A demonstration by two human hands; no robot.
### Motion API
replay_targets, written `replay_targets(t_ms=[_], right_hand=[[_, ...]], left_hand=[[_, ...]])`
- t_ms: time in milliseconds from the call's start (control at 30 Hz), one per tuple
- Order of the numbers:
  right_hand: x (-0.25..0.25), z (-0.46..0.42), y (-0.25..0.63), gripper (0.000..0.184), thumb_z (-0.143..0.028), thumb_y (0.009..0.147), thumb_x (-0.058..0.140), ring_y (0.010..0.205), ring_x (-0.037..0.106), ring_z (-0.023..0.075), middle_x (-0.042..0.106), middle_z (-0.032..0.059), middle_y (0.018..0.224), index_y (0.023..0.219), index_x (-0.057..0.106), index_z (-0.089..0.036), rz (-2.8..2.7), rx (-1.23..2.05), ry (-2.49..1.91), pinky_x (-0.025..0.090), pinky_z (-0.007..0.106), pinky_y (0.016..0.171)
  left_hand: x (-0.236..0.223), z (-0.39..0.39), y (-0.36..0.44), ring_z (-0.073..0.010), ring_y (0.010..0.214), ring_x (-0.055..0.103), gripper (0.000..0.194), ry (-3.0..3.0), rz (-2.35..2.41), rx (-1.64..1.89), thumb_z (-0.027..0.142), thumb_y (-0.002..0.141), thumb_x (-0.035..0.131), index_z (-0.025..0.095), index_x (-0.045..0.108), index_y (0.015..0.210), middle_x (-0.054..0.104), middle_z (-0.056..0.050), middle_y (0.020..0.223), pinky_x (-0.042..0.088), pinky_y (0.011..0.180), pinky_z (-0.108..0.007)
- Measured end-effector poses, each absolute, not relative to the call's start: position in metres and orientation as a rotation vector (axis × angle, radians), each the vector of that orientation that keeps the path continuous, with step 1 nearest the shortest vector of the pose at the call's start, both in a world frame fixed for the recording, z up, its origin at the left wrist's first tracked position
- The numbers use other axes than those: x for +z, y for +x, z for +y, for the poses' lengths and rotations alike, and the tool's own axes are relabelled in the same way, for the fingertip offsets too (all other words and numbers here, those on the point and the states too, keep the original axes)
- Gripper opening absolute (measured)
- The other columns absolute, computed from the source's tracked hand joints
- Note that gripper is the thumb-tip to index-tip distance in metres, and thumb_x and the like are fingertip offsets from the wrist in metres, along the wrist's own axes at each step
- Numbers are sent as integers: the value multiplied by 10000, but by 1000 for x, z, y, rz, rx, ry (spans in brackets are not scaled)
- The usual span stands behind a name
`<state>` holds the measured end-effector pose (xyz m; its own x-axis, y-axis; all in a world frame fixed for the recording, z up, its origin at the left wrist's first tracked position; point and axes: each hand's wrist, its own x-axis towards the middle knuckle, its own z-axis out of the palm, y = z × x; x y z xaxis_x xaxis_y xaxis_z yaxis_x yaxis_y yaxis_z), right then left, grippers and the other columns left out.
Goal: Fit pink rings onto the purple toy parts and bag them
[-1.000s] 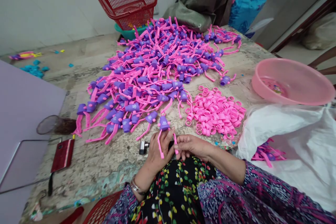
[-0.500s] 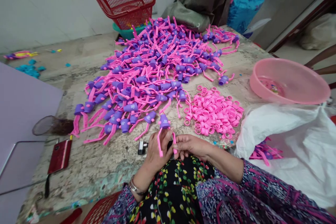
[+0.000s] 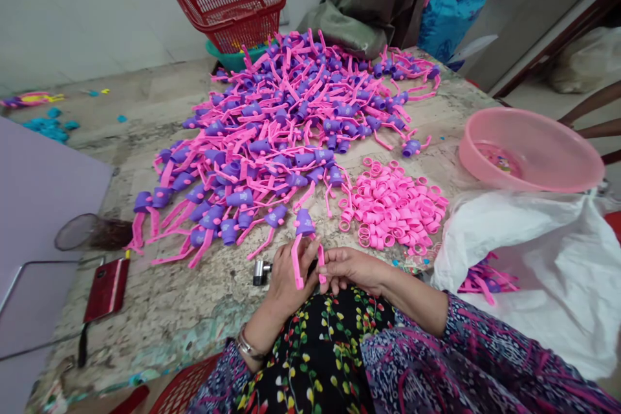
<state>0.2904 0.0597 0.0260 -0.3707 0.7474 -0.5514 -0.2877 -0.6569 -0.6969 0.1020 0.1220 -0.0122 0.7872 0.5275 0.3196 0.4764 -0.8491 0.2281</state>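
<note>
A purple cup-shaped toy body with two pink arms (image 3: 305, 223) stands upright above my lap at the table's near edge. My left hand (image 3: 286, 284) is closed round its lower part from behind, its fingertips partly hidden by the piece. With thumb and forefinger, my right hand (image 3: 350, 268) pinches the lower end of the right pink arm. Just beyond lies a large heap of similar purple and pink pieces (image 3: 272, 142). Right of that heap is a pile of small pink rings (image 3: 392, 204).
A red phone (image 3: 107, 289) and a dark mesh cup (image 3: 99, 233) lie at left. At the back stands a red basket (image 3: 233, 19) in a green basin. On the right are a pink basin (image 3: 533, 155) and a white sack (image 3: 557, 297) with similar pieces inside.
The view has shifted very slightly. Both hands keep the same hold on the toy body, which has barely moved.
</note>
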Motion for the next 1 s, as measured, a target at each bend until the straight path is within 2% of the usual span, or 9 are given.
replay_targets(t_ms=[133, 300, 467, 567, 833, 1000], right_hand=[[28, 60, 290, 401, -480, 696, 790, 498, 591, 61, 716, 22, 677, 799, 627, -128, -678, 2059, -1209, 319, 158, 456], [27, 60, 290, 409, -485, 684, 795, 498, 590, 66, 709, 20, 659, 785, 618, -130, -680, 2054, -1216, 320, 163, 458], [27, 59, 291, 405, -491, 692, 782, 496, 590, 64, 719, 27, 670, 771, 605, -136, -659, 2035, -1204, 326, 160, 455], [27, 58, 289, 410, -493, 682, 787, 482, 588, 61, 717, 27, 655, 745, 600, -134, -661, 2018, -1211, 323, 156, 449], [28, 55, 286, 407, -490, 678, 787, 449, 552, 51, 709, 16, 639, 748, 585, -144, -620, 1869, -1196, 323, 153, 427], [35, 48, 290, 425, -510, 681, 783, 446, 542, 47, 707, -9, 670, 804, 562, -169, -560, 1727, -1177, 344, 156, 434]], left_hand=[[-12, 123, 102, -305, 1173, 510, 635, 2838, 759, 631, 355, 924, 536, 203, 302, 1495, 560, -162, 1291, 410, 944, -432], [-11, 123, 103, -294, 1106, 548, 668, 2790, 750, 602, 365, 921, 540, 212, 271, 1512, 613, -143, 1200, 426, 906, -431], [-13, 123, 102, -313, 1180, 512, 694, 2810, 775, 611, 377, 923, 541, 231, 236, 1529, 570, -159, 1298, 420, 941, -451], [-13, 123, 102, -299, 1152, 528, 695, 2815, 770, 614, 369, 925, 539, 227, 232, 1532, 589, -148, 1269, 419, 944, -440], [-2, 121, 104, -278, 1125, 549, 559, 2791, 783, 656, 328, 926, 527, 192, 402, 1453, 615, -143, 1218, 433, 942, -434], [9, 128, 99, -282, 1183, 533, 364, 2777, 810, 698, 300, 912, 566, 203, 609, 1260, 627, -129, 1204, 424, 991, -463]])
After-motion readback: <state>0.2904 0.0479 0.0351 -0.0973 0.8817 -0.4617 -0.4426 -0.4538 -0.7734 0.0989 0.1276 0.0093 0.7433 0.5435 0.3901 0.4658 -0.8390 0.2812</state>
